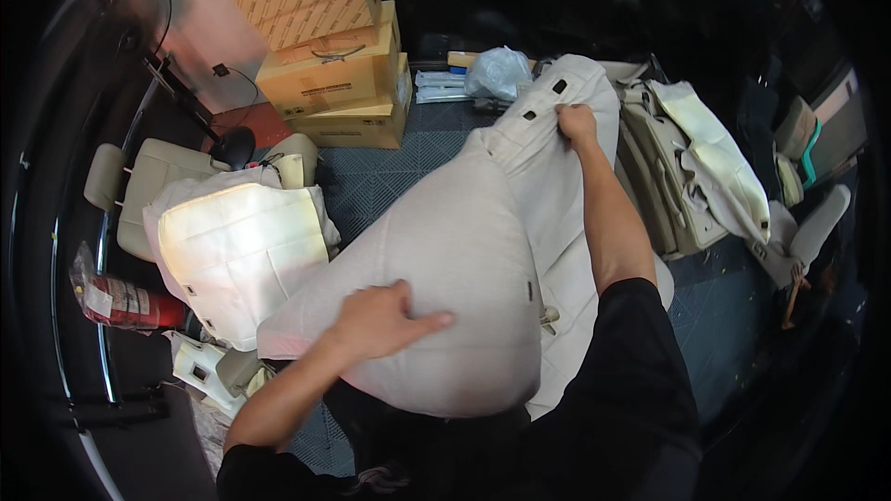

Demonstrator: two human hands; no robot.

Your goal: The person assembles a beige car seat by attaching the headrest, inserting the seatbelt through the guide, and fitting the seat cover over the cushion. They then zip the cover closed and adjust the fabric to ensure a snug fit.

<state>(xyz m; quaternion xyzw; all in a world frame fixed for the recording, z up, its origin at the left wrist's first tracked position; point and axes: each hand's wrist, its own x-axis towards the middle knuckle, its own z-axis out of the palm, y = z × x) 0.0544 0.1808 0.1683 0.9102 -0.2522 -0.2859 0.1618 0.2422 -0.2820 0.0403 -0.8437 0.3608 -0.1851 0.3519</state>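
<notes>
A large light grey padded car seat cover (455, 232) bulges in front of me and stretches away toward the far middle. Small dark rectangular slots sit at its far end, and a narrow one lies near its right side. My left hand (380, 320) rests on the near bulge, fingers stretched out and thumb apart, gripping nothing. Farther off, my right hand (577, 122) is closed on the cover beside the slots; its fingertips are partly hidden. A small beige knob-like piece (549, 314) shows at the bulge's right edge.
Cardboard boxes (329, 79) are stacked at the far left, near a black stand fan (167, 79). Pale seat padding (243, 255) and a red fire extinguisher (139, 306) lie to the left. Beige seat parts (664, 172) stand at the right. A plastic bag (498, 72) lies at the back.
</notes>
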